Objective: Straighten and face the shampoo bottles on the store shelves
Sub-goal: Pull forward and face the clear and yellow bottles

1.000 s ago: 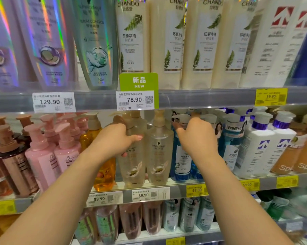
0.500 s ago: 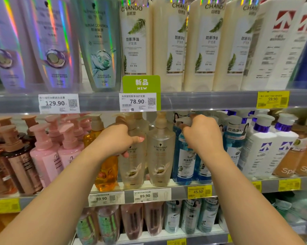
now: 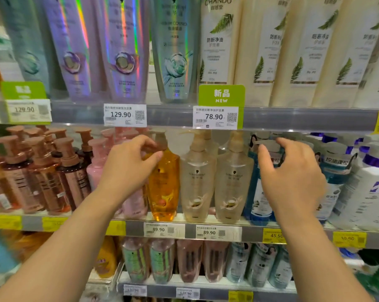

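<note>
Head view, middle shelf [image 3: 127, 228]: the working shelf; runs across the centre, price strip along its front edge.
Left hand [image 3: 127, 168]: at 9 o'clock of the amber bottle [image 3: 162, 186]; fingers curled at its pump neck, thumb against its shoulder, seemingly a light pinch, though blur makes firm contact hard to tell.
Right hand [image 3: 293, 177]: at 3 o'clock of the clear pair; fingers spread apart and loosely bent, held in front of the blue bottles [image 3: 258, 192], clamped on nothing.
Amber bottle: upright at the shelf front, clear orange liquid nearly to the shoulder, label forward.
Clear bottles [image 3: 197, 182]: two side by side at 3 o'clock of the amber one, touching or nearly so; pale liquid inside, logos to the front, bases in line on the shelf edge.
Pink bottles [image 3: 99, 162]: at 9 o'clock of the left hand, partly hidden by the arm; facing cannot be told.
Brown pump bottles [image 3: 38, 175]: far left, crowded, pumps pointing several ways.
White bottles [image 3: 371, 188]: far right, purple collars, labels mostly forward.
Upper shelf: iridescent bottles [image 3: 123, 49] at 11 o'clock, cream bottles [image 3: 219, 40] at 1 o'clock, all front-facing.
Lower shelf: a row of bottles, blurred.
Done, by my reading: the clear pair looks squared and faced.
Left: amber bottle in hand; then likely blue bottles, the brown cluster, and the pink row.
</note>
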Available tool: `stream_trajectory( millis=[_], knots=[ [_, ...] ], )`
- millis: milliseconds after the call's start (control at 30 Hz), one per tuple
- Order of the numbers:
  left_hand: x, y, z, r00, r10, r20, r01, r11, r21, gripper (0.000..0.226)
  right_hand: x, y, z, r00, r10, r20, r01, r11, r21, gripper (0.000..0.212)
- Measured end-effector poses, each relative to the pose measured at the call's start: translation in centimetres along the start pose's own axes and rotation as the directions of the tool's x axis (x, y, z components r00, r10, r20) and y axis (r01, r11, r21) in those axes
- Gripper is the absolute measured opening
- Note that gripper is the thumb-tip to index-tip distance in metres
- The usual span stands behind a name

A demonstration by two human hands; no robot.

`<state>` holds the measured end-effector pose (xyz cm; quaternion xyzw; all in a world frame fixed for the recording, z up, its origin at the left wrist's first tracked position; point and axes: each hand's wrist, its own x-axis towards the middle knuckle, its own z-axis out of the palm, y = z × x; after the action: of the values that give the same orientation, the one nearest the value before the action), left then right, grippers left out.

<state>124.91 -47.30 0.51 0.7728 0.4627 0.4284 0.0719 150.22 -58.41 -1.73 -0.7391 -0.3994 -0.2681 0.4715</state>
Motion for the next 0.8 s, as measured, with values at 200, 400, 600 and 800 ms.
stream_trajectory(
  millis=[200, 400, 600, 800],
  knots=[
    [-1.5, -4.3, -2.3, 0.995, -0.098, -0.011, 0.098, 0.994, 0.045, 0.004, -2.7, -5.1, 0.1, 0.98, -0.125, 0.157, 0.078, 0.958, 0.276, 0.017],
    [-2.4, -8.0, -5.9, 0.984, -0.108, -0.143, 0.123, 0.988, 0.094, 0.004, -6.1, -10.0, 2.5, 0.896, -0.132, 0.423, 0.016, 0.963, 0.267, 0.021],
    [-2.6, -11.0, -7.8, 0.975, -0.205, -0.09, 0.218, 0.96, 0.174, 0.04, -8.1, -13.8, 4.7, 0.792, -0.203, 0.576, 0.022, 0.952, 0.306, 0.025],
    [-1.6, -12.7, -7.4, 0.973, -0.223, 0.055, 0.205, 0.95, 0.234, 0.064, -9.0, -17.1, 6.9, 0.767, -0.25, 0.592, 0.049, 0.941, 0.334, 0.027]
  ],
)
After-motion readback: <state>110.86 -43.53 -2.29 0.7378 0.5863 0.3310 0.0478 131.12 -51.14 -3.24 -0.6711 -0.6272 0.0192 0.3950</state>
